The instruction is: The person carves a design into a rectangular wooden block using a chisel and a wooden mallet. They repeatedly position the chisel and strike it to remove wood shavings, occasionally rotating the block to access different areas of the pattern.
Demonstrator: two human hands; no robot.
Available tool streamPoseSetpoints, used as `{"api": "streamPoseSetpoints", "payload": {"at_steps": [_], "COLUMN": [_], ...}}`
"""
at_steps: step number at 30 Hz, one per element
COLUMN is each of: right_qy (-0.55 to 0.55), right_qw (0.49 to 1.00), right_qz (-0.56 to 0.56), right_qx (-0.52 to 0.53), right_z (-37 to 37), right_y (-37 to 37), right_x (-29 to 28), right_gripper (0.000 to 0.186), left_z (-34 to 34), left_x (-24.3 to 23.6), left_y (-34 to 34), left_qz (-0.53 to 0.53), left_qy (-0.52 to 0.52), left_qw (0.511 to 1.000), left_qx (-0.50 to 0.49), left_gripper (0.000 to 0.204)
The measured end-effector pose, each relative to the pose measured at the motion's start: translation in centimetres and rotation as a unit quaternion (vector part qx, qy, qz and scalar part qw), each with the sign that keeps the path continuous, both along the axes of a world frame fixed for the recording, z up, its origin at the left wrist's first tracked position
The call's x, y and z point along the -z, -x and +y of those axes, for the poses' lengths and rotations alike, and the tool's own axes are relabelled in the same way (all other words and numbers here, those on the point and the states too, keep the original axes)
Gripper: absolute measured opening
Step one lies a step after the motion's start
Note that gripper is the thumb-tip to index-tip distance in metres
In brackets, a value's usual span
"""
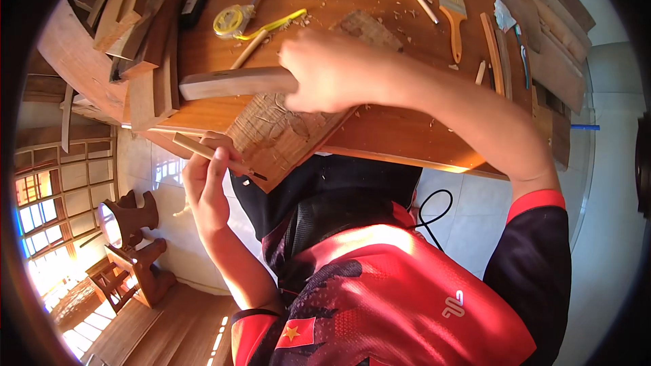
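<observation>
My left hand (210, 186) is closed round a slim wooden-handled tool (192, 146), its dark metal tip pointing down-right at the lower left corner of a carved board (285, 146). The board has curved cut lines and lies on the wooden table (400, 142), jutting past the front edge. My right hand (319, 71) is closed on a long rectangular wooden block (230, 83), raised above the board and covering part of it. A light wooden stick (247, 51) lies behind the block.
A tape measure (230, 22), a yellow band, a dark bottle (194, 7), a brush (453, 27), more sticks and wood chips lie on the table. Stacked planks (115, 17) crowd the left; boards (549, 41) and narrow tools stand or lie along the right. A black cable (434, 217) loops near the floor.
</observation>
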State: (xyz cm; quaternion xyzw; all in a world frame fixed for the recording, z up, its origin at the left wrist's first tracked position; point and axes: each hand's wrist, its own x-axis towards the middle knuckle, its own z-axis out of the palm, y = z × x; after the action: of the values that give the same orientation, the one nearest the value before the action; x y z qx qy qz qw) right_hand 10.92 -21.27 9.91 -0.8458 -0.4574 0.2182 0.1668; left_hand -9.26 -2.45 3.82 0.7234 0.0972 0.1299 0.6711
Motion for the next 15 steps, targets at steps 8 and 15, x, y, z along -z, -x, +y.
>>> {"api": "streamPoseSetpoints", "payload": {"at_steps": [8,15], "right_qy": [-0.149,-0.173], "right_qw": [0.962,0.939], "right_qz": [0.082,0.137], "right_qx": [0.212,0.266], "right_z": [-3.2,-8.7], "right_y": [-5.3,-1.9], "right_x": [-5.5,1.2], "right_gripper": [0.033,0.043], "left_z": [0.2,-1.8], "left_x": [-0.3,-1.6], "left_y": [-0.6,-6.8], "left_qz": [0.025,0.027], "left_qy": [0.059,-0.027], "left_qw": [0.998,0.999], "left_qx": [-0.014,-0.016], "left_gripper": [0.034,0.042]}}
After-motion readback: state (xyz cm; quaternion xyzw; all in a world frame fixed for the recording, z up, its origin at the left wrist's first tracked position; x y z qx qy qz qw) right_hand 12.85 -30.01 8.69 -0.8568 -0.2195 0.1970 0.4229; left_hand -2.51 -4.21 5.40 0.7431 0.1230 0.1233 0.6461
